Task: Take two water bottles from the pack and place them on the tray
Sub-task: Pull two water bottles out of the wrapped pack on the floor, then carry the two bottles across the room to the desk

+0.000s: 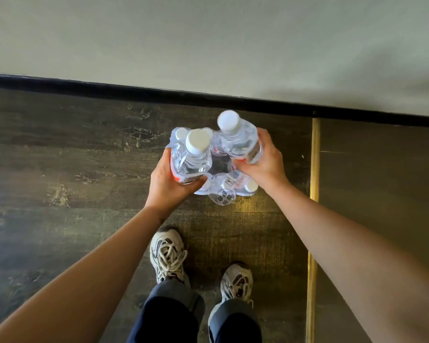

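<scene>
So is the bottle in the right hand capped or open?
Capped: the bottle in the right hand shows a white cap seated on its neck.

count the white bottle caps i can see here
5: one on the bottle in the left hand, one in the right hand, three in the pack; more may be hidden.

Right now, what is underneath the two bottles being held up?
The plastic-wrapped pack sits on the dark wooden floor below the left hand's bottle and the right hand's bottle. A few white caps show; the hands and bottles cover the rest.
</scene>
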